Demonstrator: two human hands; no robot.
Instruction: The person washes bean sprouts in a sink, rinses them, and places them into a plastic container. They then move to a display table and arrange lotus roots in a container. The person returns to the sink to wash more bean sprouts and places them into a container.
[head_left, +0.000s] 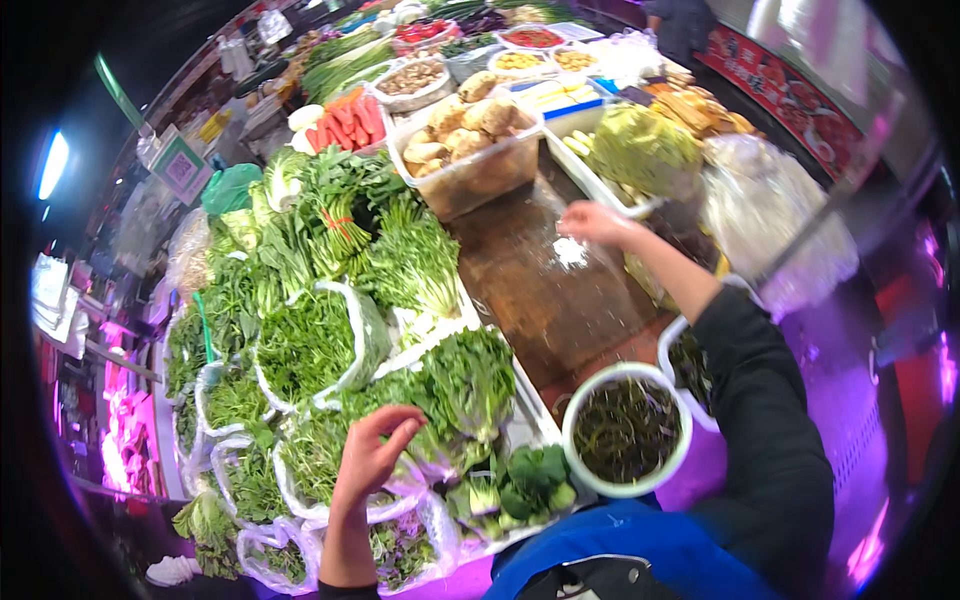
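Observation:
My left hand (381, 444) hovers over the leafy greens, fingers loosely bent, thumb apart and nothing visible in it. Just right of it stands a head of leaf lettuce (471, 379); below are broccoli (534, 480) and bagged greens (401, 544). My right hand (596, 223) reaches over a wet brown board (555, 289). Its fingers are blurred, so whether they hold something is hidden. A small bright white patch (568, 253) lies on the board just under it. Nearer my body, a white tub (684, 450) contains dark green seaweed strips (626, 427).
A clear plastic bin (480, 184) of brown root vegetables (454, 135) stands beyond the board. Carrots (349, 124) lie left of it. A yellow-green bag (641, 146) and a large clear plastic bag (772, 202) flank the right side. A hanging sign (180, 166) bears a printed code.

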